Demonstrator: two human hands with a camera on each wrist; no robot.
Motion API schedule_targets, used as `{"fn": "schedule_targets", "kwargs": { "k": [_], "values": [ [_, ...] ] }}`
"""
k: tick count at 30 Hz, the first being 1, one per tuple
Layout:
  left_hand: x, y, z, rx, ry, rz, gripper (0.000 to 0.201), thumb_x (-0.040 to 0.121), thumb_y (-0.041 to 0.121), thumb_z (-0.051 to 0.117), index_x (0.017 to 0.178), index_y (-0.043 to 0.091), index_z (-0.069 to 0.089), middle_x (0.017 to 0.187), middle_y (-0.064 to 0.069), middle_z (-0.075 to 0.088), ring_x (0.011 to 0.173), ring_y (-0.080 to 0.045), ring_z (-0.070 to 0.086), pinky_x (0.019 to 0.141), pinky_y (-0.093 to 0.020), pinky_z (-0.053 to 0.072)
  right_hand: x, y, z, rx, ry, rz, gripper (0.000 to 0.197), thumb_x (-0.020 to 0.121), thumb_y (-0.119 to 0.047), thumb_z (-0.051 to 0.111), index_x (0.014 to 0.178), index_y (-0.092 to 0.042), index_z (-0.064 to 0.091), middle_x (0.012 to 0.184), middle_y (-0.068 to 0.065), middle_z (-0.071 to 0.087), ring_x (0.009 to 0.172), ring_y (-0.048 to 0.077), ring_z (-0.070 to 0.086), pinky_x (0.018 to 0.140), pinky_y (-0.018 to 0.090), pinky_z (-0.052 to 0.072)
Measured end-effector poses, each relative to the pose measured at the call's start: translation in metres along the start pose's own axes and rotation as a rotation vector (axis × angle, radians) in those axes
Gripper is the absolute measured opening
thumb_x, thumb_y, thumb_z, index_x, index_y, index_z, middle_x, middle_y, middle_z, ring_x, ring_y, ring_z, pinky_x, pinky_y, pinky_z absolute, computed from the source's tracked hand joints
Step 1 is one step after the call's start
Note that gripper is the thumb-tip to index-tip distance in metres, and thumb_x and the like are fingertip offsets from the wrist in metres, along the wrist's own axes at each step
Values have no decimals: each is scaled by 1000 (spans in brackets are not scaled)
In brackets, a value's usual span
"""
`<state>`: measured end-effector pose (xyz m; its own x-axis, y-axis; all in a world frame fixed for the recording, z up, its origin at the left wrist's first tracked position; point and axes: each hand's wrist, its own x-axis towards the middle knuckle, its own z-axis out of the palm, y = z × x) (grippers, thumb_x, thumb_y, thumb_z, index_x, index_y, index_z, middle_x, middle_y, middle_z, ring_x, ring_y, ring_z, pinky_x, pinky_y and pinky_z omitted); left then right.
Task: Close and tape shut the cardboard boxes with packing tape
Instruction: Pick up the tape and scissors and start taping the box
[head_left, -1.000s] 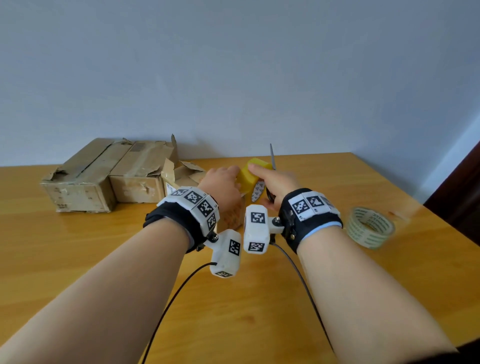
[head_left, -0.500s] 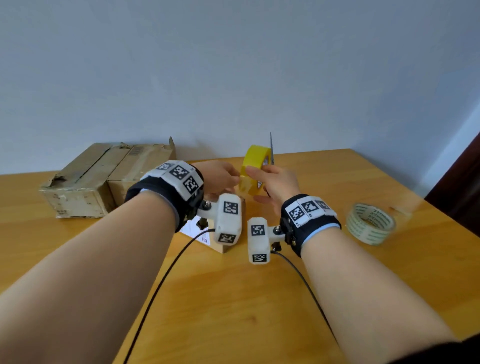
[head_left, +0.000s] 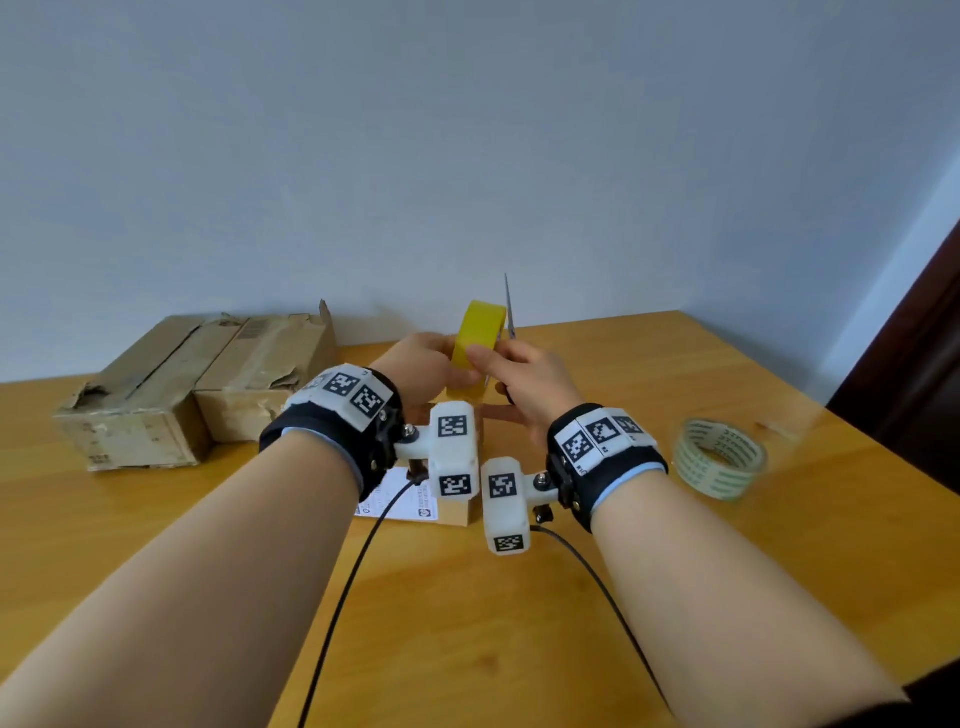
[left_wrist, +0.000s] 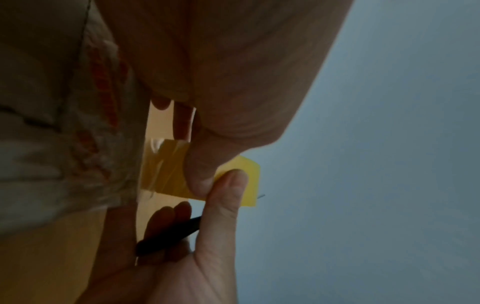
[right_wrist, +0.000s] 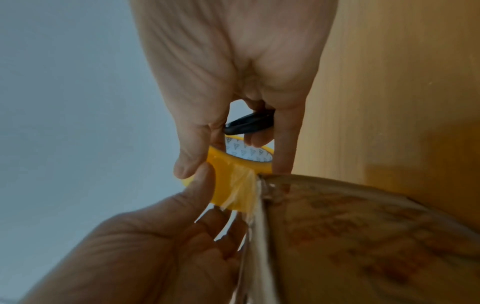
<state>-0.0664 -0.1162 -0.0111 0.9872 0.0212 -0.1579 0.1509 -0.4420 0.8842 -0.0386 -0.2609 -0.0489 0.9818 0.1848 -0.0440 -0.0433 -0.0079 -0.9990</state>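
Two hands hold a yellow tape roll up over a small box.

The left hand (head_left: 423, 364) and the right hand (head_left: 524, 379) both pinch the round yellow roll of packing tape (head_left: 480, 332), thumbs touching on its outside. The right hand's fingers (right_wrist: 261, 138) also curl round black-handled scissors (head_left: 509, 312), whose blade points straight up just beside the roll. A strip of tape (right_wrist: 241, 191) runs from the roll down to the edge of the small brown cardboard box (head_left: 457, 512) under the hands, near the middle of the wooden counter (head_left: 467, 623). Two bigger worn cardboard boxes (head_left: 197, 389) sit side by side at the counter's back left edge. A clear tape roll (head_left: 719, 457) lies near the right edge, well apart from the hands. The near part of the counter holds only the arms and two black cables (head_left: 343, 597).
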Motion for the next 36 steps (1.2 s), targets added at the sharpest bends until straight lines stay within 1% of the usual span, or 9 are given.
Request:
{"fn": "schedule_targets", "kwargs": {
  "k": [2, 6, 11, 15, 20, 26, 31, 33, 36],
  "values": [
    [-1, -3, 0, -49, 40, -4, 9, 90, 15, 71, 92, 23, 66, 92, -1, 69, 79, -17, 64, 68, -32, 52, -3, -4, -1, -40, -23, -12, 25, 97, -34, 70, 114, -16, 73, 86, -7, 63, 75, 4, 65, 86, 47, 63],
    [-1, -1, -7, -164, -22, -30, 17, 88, 13, 73, 104, 17, 68, 109, -13, 72, 94, -31, 70, 91, -48, 55, -4, -12, -20, -120, -57, -4, 33, 105, -51, 46, 129, -30, 55, 106, 1, 60, 90, 16, 59, 88, 44, 61],
    [0, 1, -13, -187, -79, -50, 29, 90, 2, 67, 116, 12, 62, 114, -15, 67, 90, -26, 64, 83, -41, 55, -7, -15, -61, -143, -55, 128, 43, 100, -5, 56, 139, -19, 44, 112, 19, 70, 93, 27, 67, 90, 48, 57],
    [5, -3, -17, -202, -74, -69, 37, 90, -2, 66, 125, 7, 58, 119, -16, 67, 88, -27, 65, 74, -36, 54, -18, -13, -82, -197, -245, 249, 31, 103, 0, 54, 131, -11, 54, 112, 16, 71, 103, 26, 68, 95, 45, 56],
    [6, -10, -20, -112, -23, -93, 34, 87, 3, 71, 116, 18, 60, 112, -7, 73, 101, -30, 69, 96, -50, 53, -19, -16, -103, -355, -352, 281, 37, 93, 10, 63, 124, -10, 59, 104, 15, 75, 86, 20, 73, 79, 34, 63],
    [11, 2, -19, -112, -49, 0, 43, 90, -3, 65, 129, 10, 54, 117, -8, 71, 111, -30, 65, 101, -44, 49, -20, -14, -102, -398, -459, 308, 36, 89, 0, 73, 119, -12, 57, 98, 12, 74, 79, 14, 64, 78, 27, 60],
    [13, -5, -18, -168, -48, -8, 30, 93, 2, 63, 117, 19, 56, 106, -3, 72, 83, -12, 69, 67, -21, 54, -18, 1, -94, -299, -618, 338, 42, 79, 0, 75, 111, -16, 54, 95, 13, 69, 71, 8, 68, 72, 23, 59],
    [12, -7, -18, -209, -59, -20, 34, 93, 1, 62, 122, 16, 55, 114, -7, 71, 94, -19, 69, 80, -26, 55, -15, 2, -93, -325, -685, 326, 37, 86, 10, 71, 110, -14, 56, 97, 13, 71, 69, 11, 68, 70, 23, 57],
    [11, -8, -20, -248, -78, -18, 44, 92, -1, 62, 134, 11, 51, 123, -13, 68, 109, -29, 65, 97, -39, 49, -11, -6, -99, -481, -586, 238, 33, 82, 0, 82, 105, -18, 65, 102, 14, 70, 80, 20, 62, 78, 29, 54]
  ]
}}
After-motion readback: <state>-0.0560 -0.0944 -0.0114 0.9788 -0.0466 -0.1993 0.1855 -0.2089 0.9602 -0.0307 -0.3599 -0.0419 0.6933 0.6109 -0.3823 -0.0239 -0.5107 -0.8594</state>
